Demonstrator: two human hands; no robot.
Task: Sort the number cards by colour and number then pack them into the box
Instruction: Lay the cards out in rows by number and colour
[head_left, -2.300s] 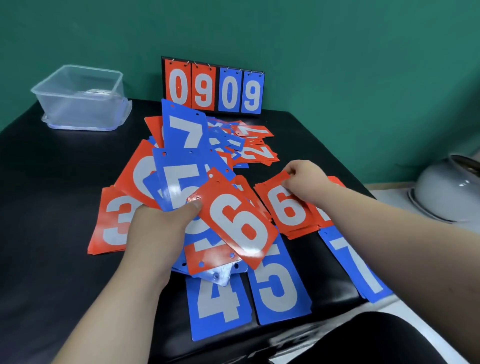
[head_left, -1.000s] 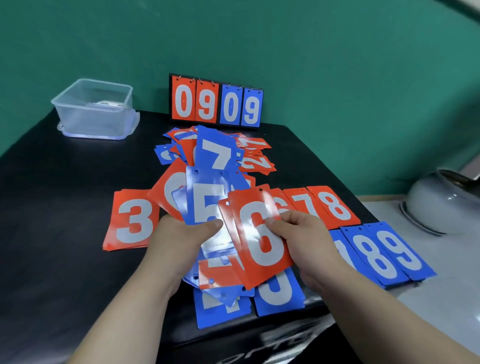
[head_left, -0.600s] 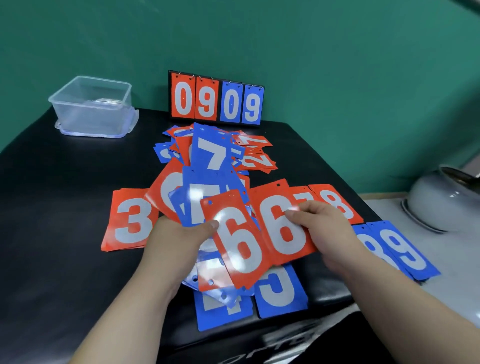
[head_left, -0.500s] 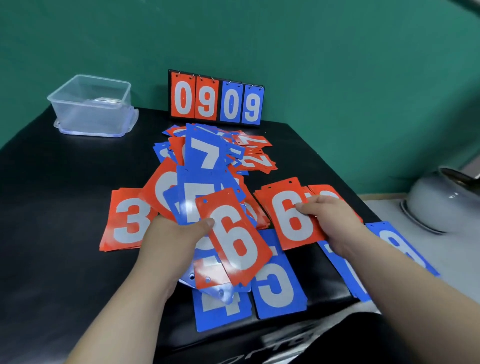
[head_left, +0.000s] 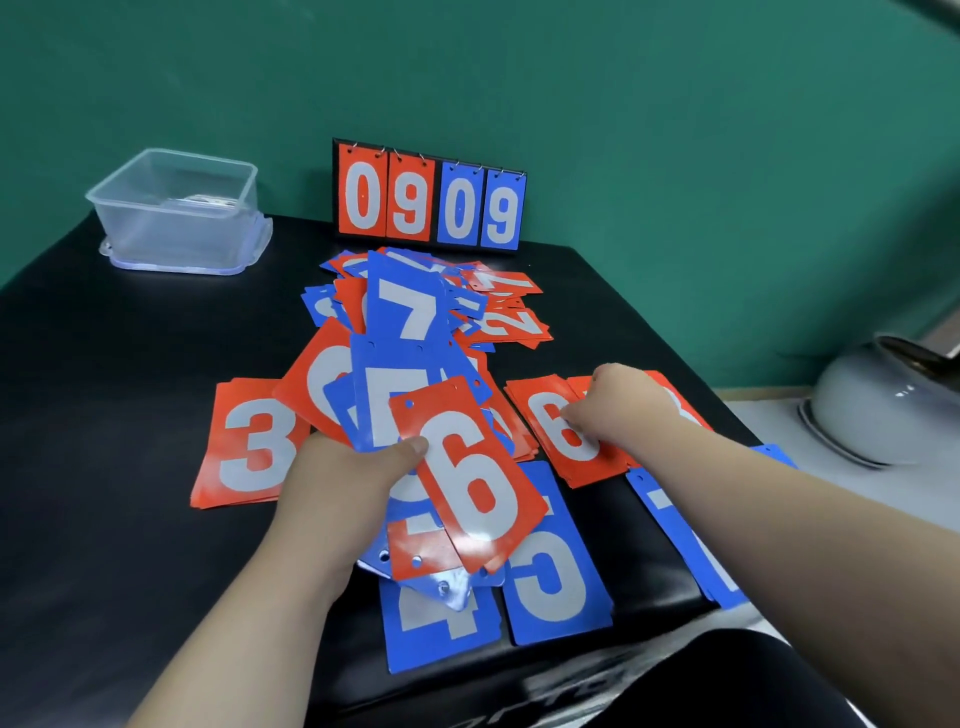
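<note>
My left hand (head_left: 343, 488) grips a fanned stack of number cards above the black table (head_left: 104, 395). A red 6 card (head_left: 467, 483) lies on top of the fan, with a blue 5 (head_left: 389, 410) and a blue 7 (head_left: 410, 312) behind it. My right hand (head_left: 618, 410) has its fingers curled down on a red 6 card (head_left: 550, 431) that lies on the red pile to the right. Sorted piles lie flat: red 3 (head_left: 244, 452), blue 4 (head_left: 441, 629), blue 5 (head_left: 561, 571) and a blue pile (head_left: 675, 525) under my right forearm. The clear plastic box (head_left: 176, 208) stands far left.
A flip scoreboard (head_left: 431, 200) reading 0 9 0 9 stands at the table's back edge by the green wall. Loose unsorted cards (head_left: 498, 312) lie in front of it. A grey pot (head_left: 893, 405) sits on a lower surface beyond the table's right edge.
My right hand took a red 6 from the fan in my left hand and carried it right onto the red pile. Another red 6 now tops the fan.
</note>
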